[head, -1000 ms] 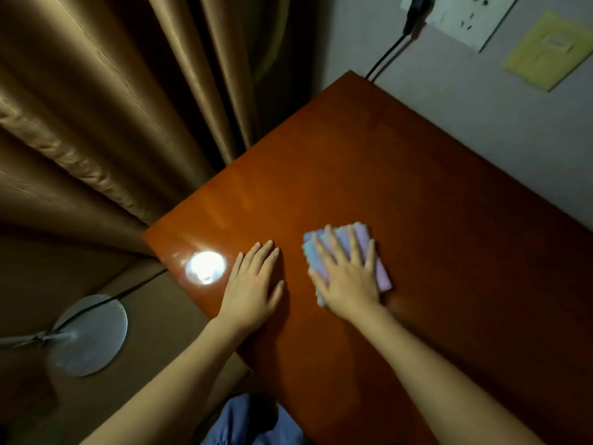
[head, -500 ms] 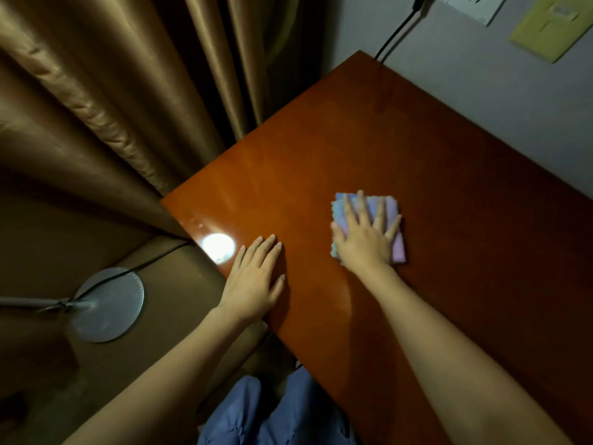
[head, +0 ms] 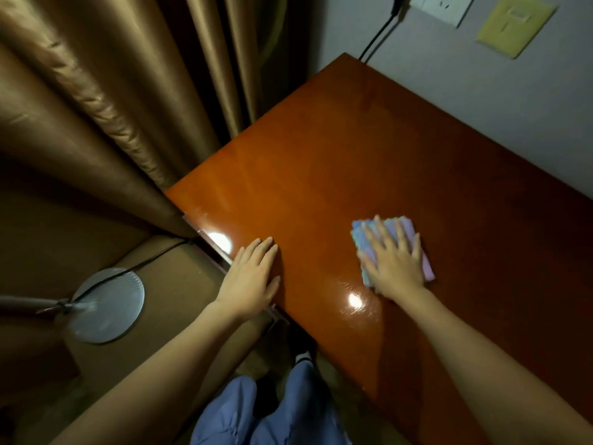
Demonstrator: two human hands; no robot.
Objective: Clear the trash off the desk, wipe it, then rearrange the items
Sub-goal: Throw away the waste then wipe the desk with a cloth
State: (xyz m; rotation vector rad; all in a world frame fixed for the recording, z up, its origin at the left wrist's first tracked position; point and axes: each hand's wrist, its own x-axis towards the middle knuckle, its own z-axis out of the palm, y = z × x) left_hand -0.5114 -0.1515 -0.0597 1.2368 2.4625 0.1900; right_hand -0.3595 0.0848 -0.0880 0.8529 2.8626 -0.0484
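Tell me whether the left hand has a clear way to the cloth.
Probably yes. The left hand rests flat on the desk, with only bare wood between it and the cloth under the right hand.

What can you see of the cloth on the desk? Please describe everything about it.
The cloth is a small folded rectangle in pale lilac and light blue, with wavy edges, and looks soft like microfibre. It lies flat on the glossy reddish wooden desk, near its front edge. The right hand presses on it with straight spread fingers and covers its middle. Nothing else touches it.
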